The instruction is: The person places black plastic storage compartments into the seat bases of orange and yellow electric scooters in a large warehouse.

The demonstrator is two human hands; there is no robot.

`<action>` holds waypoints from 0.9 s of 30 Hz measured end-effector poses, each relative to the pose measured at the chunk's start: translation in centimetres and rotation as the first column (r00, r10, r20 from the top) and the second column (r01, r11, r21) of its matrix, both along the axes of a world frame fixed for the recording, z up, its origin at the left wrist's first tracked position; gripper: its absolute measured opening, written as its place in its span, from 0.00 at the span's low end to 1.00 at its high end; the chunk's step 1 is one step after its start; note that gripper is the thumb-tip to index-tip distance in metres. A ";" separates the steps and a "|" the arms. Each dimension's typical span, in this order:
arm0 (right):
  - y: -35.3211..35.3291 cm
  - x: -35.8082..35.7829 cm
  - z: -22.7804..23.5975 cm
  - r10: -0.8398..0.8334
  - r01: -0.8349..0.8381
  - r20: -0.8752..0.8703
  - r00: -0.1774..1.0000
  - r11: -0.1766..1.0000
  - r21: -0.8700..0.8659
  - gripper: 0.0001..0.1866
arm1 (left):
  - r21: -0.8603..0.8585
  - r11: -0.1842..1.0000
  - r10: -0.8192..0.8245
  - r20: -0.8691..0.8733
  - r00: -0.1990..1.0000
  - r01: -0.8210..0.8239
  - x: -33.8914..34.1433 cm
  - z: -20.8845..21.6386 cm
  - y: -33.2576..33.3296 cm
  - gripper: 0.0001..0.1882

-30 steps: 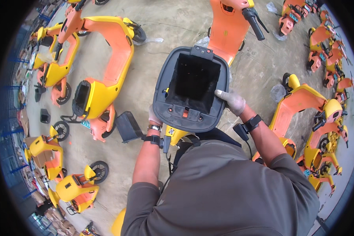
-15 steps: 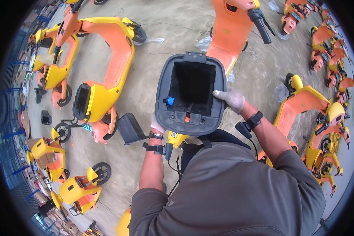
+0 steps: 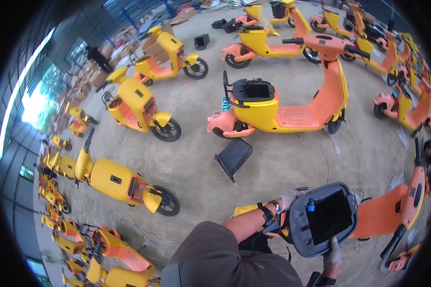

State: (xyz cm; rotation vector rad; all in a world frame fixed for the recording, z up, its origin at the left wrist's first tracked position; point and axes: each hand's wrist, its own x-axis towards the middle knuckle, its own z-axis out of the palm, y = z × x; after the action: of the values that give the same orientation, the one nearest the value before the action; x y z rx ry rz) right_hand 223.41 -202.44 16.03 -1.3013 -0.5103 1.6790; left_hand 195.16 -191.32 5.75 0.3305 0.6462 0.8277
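A dark grey plastic scooter storage bucket [image 3: 299, 234], with a wide rim and a deep rectangular well, is between my hands. Inside the well, near its edge, sits a small blue-and-black connector [image 3: 311, 205]. My gloved left hand [image 3: 287, 198] grips the rim on the left, its fingers partly hidden. On the near side my gloved right hand [image 3: 334, 253] is closed on the rim, thumb on top. Beneath and beyond lies an orange-and-yellow scooter [image 3: 378, 217]; whether the bucket rests on it I cannot tell.
Another scooter [image 3: 297, 115] with a bucket in its seat opening stands ahead. A loose black bin [image 3: 234, 158] lies on the concrete floor, another [image 3: 202, 42] farther off. Several yellow scooters, cartons [image 3: 158, 50] along the wall and a distant person [image 3: 98, 58] are at the left.
The view has swung to the left, so the bucket and my hands now appear at the lower right. Both hands are still on the bucket.
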 end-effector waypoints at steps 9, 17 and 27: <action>3.2 3.4 -1.2 0.186 -0.190 0.073 0.980 0.981 0.038 0.26 | 0.072 0.997 0.024 -0.098 0.995 -0.017 0.6 0.6 1.1 0.17; 4.3 3.8 -1.5 0.226 -0.230 0.178 0.958 0.973 -0.002 0.28 | 0.300 0.916 0.028 -0.709 0.705 0.265 0.4 3.1 2.9 0.21; 10.4 -2.2 3.4 -0.013 -0.739 0.991 0.134 0.665 0.109 0.36 | 0.321 0.799 0.113 -0.911 0.397 0.508 0.7 3.0 4.3 0.29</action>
State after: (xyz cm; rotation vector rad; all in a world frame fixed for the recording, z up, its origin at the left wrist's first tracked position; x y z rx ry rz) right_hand 221.20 -192.04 19.45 -1.6282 -2.1891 0.5845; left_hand 195.89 -186.99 8.75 1.4940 1.3542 0.4969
